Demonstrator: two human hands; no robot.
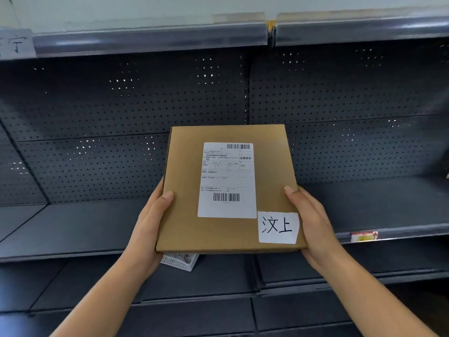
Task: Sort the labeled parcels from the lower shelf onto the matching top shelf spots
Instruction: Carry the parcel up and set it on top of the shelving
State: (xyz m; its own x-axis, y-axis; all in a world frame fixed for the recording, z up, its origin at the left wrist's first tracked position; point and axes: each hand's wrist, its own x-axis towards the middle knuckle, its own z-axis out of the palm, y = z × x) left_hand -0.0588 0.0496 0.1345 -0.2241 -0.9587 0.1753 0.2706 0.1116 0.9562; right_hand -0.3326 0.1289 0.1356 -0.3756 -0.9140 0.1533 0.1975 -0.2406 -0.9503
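A flat brown cardboard parcel (184, 222) is held up in front of the dark shelving, tilted toward me. It carries a white shipping label (227, 181) and a handwritten paper tag (278, 227) at its lower right corner. My left hand (150, 224) grips the parcel's left edge with the thumb on top. At the right edge, my right hand (313, 222) holds it the same way. The top shelf's front rail (150, 37) runs across above, with a handwritten paper spot label (15, 43) at its far left.
A middle shelf (73, 227) lies behind the parcel, backed by perforated panels (121, 105). A white perforated basket (181, 261) shows on the lower shelf (218, 276) under the parcel. A red and yellow price tag (363, 236) sticks to the middle shelf's rail at right.
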